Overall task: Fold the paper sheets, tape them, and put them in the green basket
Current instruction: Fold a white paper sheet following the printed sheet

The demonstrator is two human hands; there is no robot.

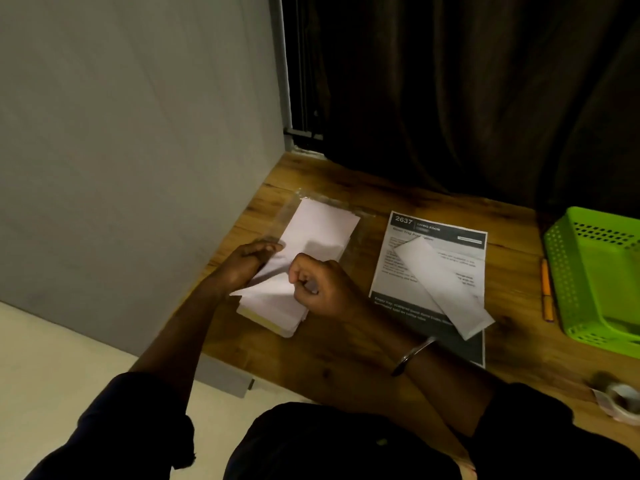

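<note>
1. The right hand [322,289] is curled almost into a fist, and its fingertips pinch the near part of the top paper sheet [273,289], which is lifted and bent.
2. The left hand [249,263] lies on the left side of the same sheet with the fingers bent; it presses or holds the edge, but I cannot tell if the fingers close around the paper.
3. This sheet belongs to a stack of white paper [311,237], which lies on a clear plastic wrapper [304,199] on the wooden table [346,358], near the table's left edge.
4. On the right wrist there is a metal bangle [412,355].
5. To the right of the stack lies a printed page [415,271] with a dark header, and a folded white strip of paper [446,289] rests across it, slanted.
6. Further right, an orange pencil [546,289] lies just beside the green basket [568,271], which stands at the right edge of the table; what is inside is not clear.
7. A roll of tape [620,400] lies at the near right side of the table, well apart from both hands.
</note>
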